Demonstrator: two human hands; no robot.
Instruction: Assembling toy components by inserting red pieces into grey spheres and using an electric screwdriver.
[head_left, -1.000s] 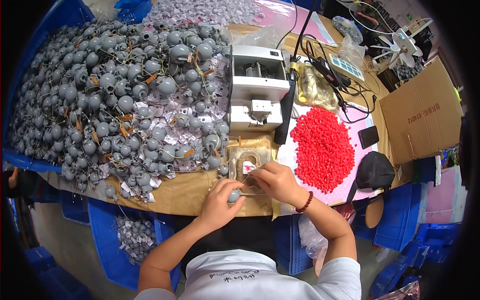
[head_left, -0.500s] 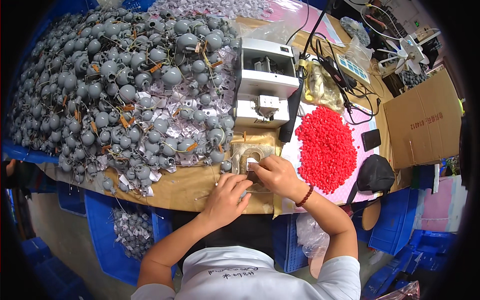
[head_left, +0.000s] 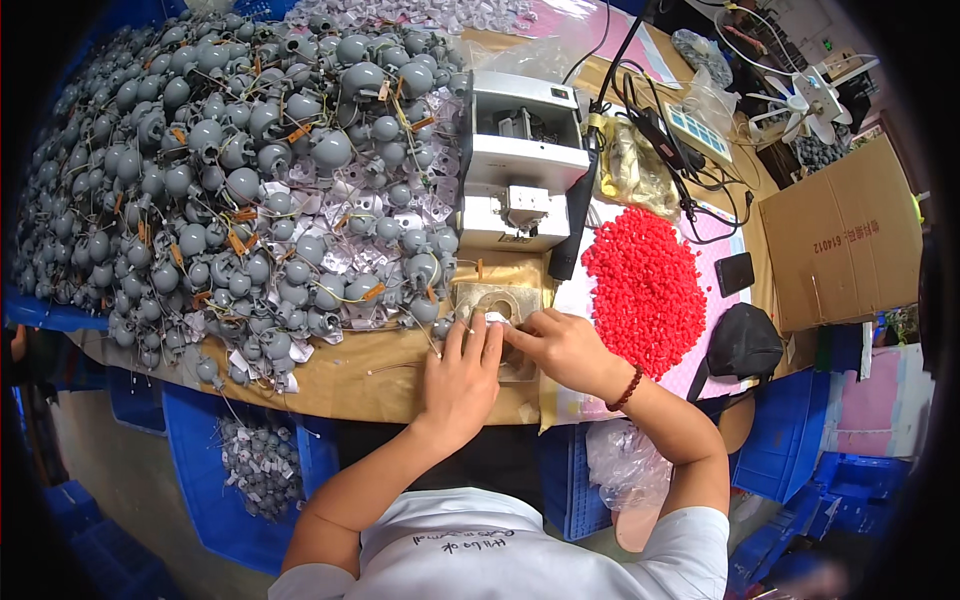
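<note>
My left hand [head_left: 462,378] lies with fingers stretched forward over a squarish mould-like block [head_left: 518,298] with a rounded recess. Its fingertips touch a small white piece [head_left: 494,317] over the recess. My right hand [head_left: 565,350], wearing a dark red bead bracelet, comes from the right with bent fingers, thumb and forefinger pinched at that white piece. Whatever sits in the recess under my hands is mostly hidden. Left of the block, a big heap of grey ball-shaped parts [head_left: 240,185] carries thin wires, orange tags and white pieces.
Behind the block stands a white machine [head_left: 515,215]. To the right lie a pile of small red parts [head_left: 645,290], a black phone [head_left: 734,273], a black pouch [head_left: 745,342] and a cardboard box [head_left: 845,240]. Blue crates [head_left: 205,480] stand below the table [head_left: 330,385].
My left hand has shifted forward and its bent fingers have straightened over the block. The grey ball beside them is now hidden. My right hand stays near the white piece.
</note>
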